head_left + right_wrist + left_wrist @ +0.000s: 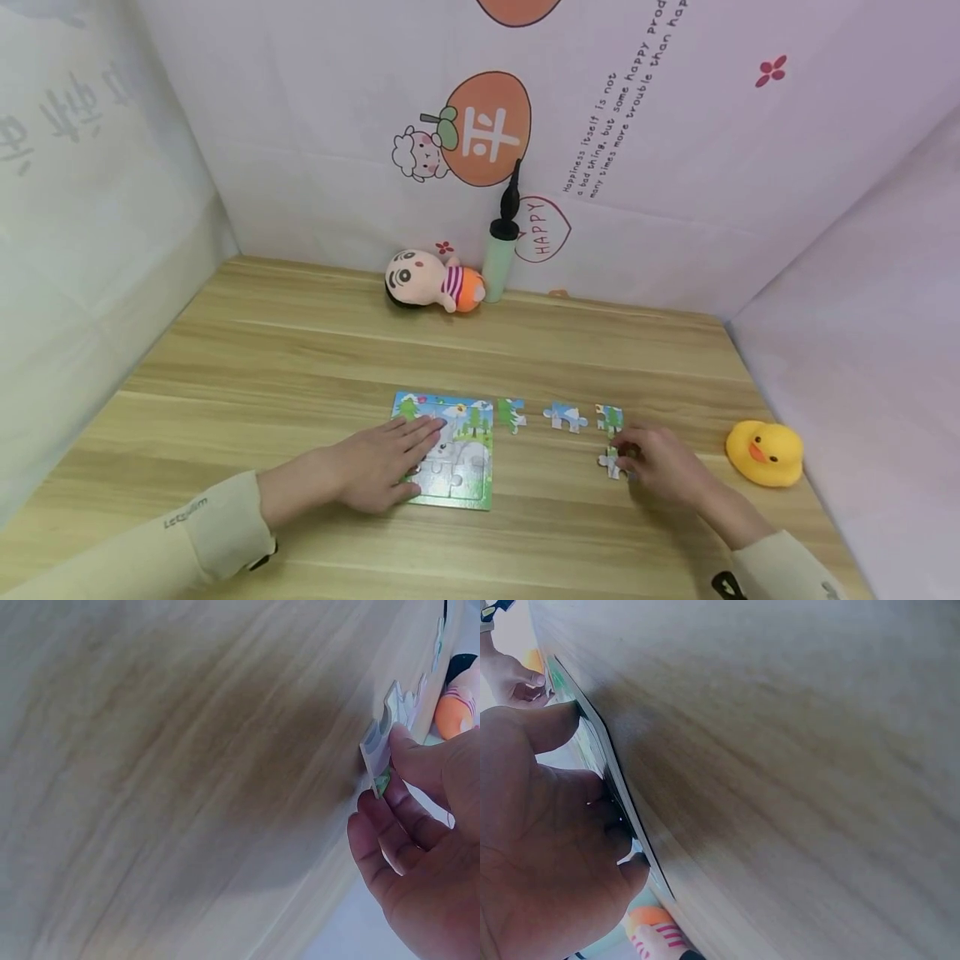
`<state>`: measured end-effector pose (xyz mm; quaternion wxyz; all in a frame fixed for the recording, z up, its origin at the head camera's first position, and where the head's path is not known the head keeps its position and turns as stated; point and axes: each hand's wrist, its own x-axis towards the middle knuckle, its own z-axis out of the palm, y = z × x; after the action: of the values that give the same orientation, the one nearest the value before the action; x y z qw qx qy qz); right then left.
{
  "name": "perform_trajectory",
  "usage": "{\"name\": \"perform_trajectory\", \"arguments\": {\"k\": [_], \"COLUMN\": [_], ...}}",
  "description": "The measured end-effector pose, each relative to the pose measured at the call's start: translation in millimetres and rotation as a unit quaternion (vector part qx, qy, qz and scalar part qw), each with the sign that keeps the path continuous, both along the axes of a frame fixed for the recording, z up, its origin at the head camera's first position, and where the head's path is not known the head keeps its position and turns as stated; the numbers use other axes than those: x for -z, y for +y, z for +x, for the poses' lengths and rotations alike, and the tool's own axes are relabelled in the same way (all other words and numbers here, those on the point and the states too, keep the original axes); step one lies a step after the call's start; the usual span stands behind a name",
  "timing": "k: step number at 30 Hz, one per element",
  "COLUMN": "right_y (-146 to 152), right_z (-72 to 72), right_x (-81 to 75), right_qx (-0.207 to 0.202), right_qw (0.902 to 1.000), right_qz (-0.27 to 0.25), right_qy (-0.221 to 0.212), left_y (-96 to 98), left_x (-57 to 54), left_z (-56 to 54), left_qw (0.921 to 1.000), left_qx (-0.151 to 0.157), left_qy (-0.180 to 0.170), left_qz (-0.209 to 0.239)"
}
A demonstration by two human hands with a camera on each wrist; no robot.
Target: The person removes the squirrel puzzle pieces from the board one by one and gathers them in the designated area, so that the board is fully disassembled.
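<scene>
A square jigsaw puzzle board (480,493) with a grey animal picture and green edges lies on the table. Spread over its left part is my left hand (378,468), fingers extended and touching the board. At the right, my right hand (663,468) pinches a puzzle piece (379,750) between thumb and fingertips, its edge tilted up from the table in the right wrist view. Close above that hand lies another loose piece (611,417). Between board and right hand are a blue piece (566,417) and a green piece (511,412).
A yellow rubber duck (765,452) sits right of my right hand. Against the back wall lie a plush doll (423,281) in orange shorts and, upright beside it, a green hand pump (498,262) with a black nozzle. Printed cloth walls enclose the wooden table (300,358).
</scene>
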<state>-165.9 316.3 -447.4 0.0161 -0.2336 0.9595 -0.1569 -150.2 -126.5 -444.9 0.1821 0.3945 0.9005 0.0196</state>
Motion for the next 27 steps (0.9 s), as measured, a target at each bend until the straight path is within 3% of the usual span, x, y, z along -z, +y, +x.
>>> {"name": "perform_trajectory", "arguments": {"k": [13, 17, 22, 27], "right_y": [0, -8, -34, -69], "right_z": [2.0, 2.6, 2.2, 0.1], "right_x": [1.6, 0.6, -2.7, -9.7], "right_qx": [0.015, 0.003, -0.008, -0.049], "right_qw": [0.9996, 0.9969, 0.9825, 0.9763], "right_qz": [0.011, 0.001, -0.013, -0.041], "right_qy": [0.019, 0.079, 0.186, 0.207], "left_y": [1.1, 1.7, 1.5, 1.2], "left_x": [-1.6, -4.6, -8.2, -6.7], "left_z": [-1.0, -1.1, -1.3, -2.5], "left_qw": [1.0000, 1.0000, 0.9997, 0.9996], "left_qx": [-0.004, -0.002, 0.005, 0.007], "left_qy": [-0.002, 0.001, 0.014, 0.020], "left_qz": [0.000, -0.006, -0.018, -0.020]}}
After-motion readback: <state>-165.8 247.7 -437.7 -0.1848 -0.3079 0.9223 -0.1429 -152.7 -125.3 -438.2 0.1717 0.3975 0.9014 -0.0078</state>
